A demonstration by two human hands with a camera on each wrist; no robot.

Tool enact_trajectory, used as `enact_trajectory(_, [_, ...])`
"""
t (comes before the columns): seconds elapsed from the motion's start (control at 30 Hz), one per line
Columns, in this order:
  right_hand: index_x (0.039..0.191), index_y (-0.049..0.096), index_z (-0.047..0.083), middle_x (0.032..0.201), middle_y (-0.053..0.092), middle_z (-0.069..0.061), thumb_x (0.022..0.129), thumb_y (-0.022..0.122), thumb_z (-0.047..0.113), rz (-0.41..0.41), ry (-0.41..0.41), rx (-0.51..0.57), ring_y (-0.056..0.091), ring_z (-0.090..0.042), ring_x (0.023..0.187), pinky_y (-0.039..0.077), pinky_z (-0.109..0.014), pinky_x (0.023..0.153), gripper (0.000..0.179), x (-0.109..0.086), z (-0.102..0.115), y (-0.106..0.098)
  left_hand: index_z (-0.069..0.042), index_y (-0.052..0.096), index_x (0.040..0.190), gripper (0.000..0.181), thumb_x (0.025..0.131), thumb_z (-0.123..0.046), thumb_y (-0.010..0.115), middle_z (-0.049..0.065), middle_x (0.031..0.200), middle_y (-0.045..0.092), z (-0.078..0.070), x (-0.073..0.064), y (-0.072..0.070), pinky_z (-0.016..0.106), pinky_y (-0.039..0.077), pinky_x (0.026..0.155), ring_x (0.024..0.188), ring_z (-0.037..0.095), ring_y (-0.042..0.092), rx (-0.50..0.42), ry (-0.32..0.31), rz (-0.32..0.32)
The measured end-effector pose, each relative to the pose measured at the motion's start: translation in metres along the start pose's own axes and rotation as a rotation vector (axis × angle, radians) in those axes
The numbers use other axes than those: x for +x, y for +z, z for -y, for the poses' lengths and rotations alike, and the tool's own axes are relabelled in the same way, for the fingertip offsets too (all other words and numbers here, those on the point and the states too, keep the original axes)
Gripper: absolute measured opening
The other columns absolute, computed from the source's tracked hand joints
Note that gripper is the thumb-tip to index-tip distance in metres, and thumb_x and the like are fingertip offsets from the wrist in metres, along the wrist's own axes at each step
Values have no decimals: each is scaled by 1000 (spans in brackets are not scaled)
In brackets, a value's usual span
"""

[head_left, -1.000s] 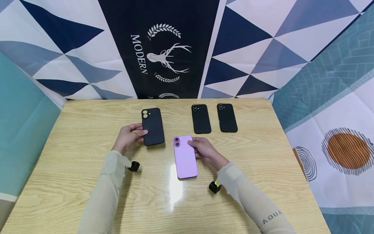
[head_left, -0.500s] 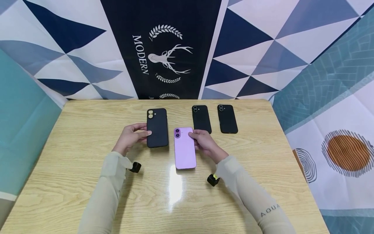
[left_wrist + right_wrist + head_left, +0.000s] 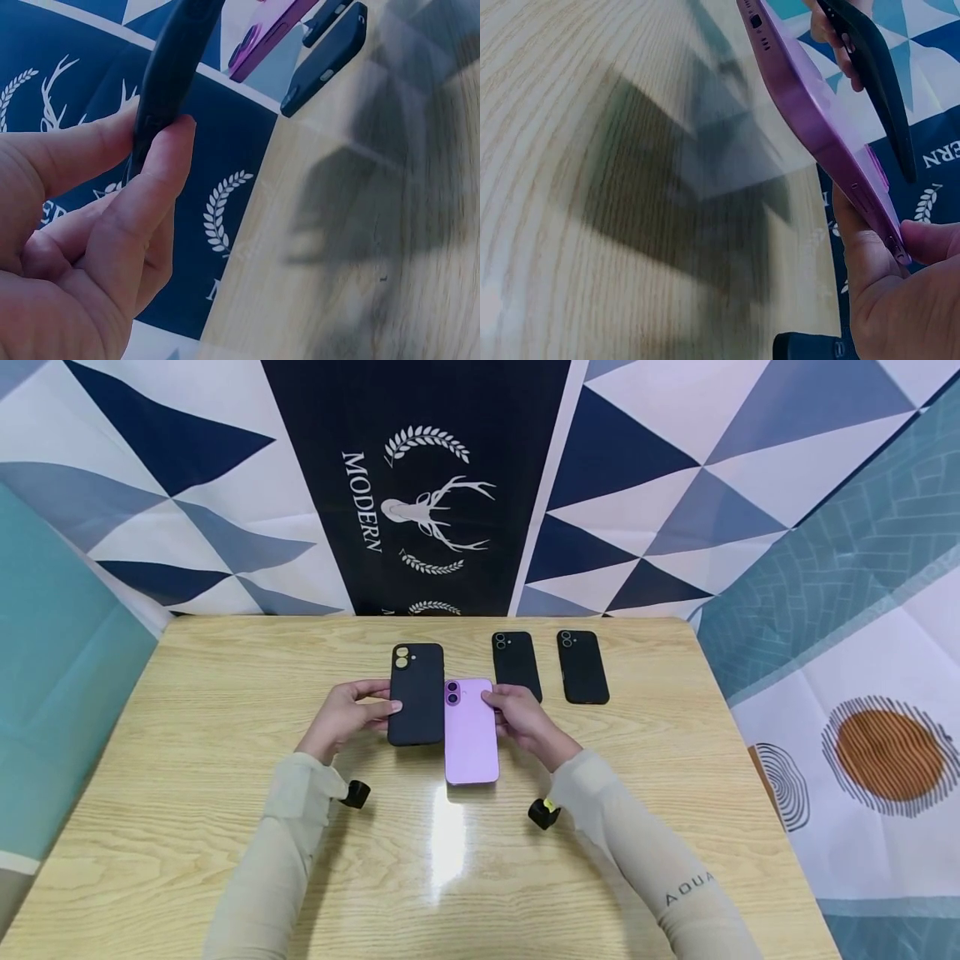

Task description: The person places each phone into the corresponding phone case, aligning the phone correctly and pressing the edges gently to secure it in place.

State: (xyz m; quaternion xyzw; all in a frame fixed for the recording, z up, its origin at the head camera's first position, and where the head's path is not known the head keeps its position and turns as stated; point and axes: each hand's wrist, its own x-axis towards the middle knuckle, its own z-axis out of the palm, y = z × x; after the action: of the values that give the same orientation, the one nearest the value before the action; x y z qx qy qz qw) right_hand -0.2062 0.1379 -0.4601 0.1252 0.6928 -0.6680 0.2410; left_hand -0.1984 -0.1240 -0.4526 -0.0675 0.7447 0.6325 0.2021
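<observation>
My left hand pinches a black phone case by its left edge, thumb on top and fingers beneath. Two camera cutouts show at the case's upper left corner. In the left wrist view, the case appears edge-on between thumb and fingers. My right hand grips a lilac smartphone by its upper right edge, back side up, twin camera lenses at its top left. Phone and case are side by side, the phone slightly nearer to me. The right wrist view shows the phone raised above its shadow on the table.
Two black phone-shaped pieces with ringed camera spots lie toward the back of the wooden table: one partly behind my right hand, the other farther right. A patterned cloth hangs behind the table's back edge.
My left hand has carried the black case to the right and slightly nearer. My right hand has moved the lilac phone away from me, closing the gap between the two.
</observation>
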Motion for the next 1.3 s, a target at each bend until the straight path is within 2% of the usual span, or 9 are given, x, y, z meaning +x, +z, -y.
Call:
enact_trajectory(0.17, [107, 53, -1, 64, 50, 4, 99, 43, 13, -4, -14, 4, 44, -4, 51, 38, -16, 45, 19, 0, 5, 0, -1, 51, 131, 51, 84, -7, 69, 15, 120, 55, -3, -1, 6, 35, 58, 80, 73, 6, 64, -2, 18, -3])
enact_trajectory(0.4, [100, 53, 2, 65, 49, 3, 99, 43, 13, -11, -3, 36, 43, -5, 52, 39, -15, 45, 15, 3, 11, 1, 0, 52, 130, 50, 83, -6, 69, 15, 119, 56, -6, -3, 13, 25, 59, 69, 72, 6, 63, -9, 28, 9])
enact_trajectory(0.53, [97, 53, 3, 66, 48, 3, 100, 41, 13, -7, -4, 57, 42, -5, 52, 39, -15, 45, 15, 3, 14, 1, 0, 52, 130, 51, 83, -5, 69, 14, 118, 56, -6, -3, 16, 25, 59, 69, 72, 7, 64, -29, 25, 18])
enact_trajectory(0.77, [98, 51, 3, 66, 48, 2, 100, 39, 13, 9, -5, 89, 42, -5, 51, 43, -16, 46, 16, 5, 18, 3, 1, 53, 128, 49, 82, -2, 69, 16, 119, 57, -6, -3, 23, 35, 59, 77, 70, 7, 65, -35, 21, 35])
enact_trajectory(1.03, [91, 49, 6, 63, 45, 3, 100, 38, 13, 9, -8, 138, 41, -6, 50, 40, -17, 45, 16, 6, 23, 5, 5, 52, 128, 50, 82, 1, 68, 19, 119, 56, -4, -2, 31, 26, 59, 68, 70, 8, 65, -70, 24, 66])
enact_trajectory(1.3, [93, 50, 6, 66, 48, 2, 101, 36, 13, 14, -1, 153, 47, -6, 53, 45, -18, 48, 17, 5, 26, 5, 5, 52, 128, 48, 83, 1, 67, 16, 114, 56, -7, -4, 33, 23, 58, 66, 68, 7, 64, -53, 20, 78])
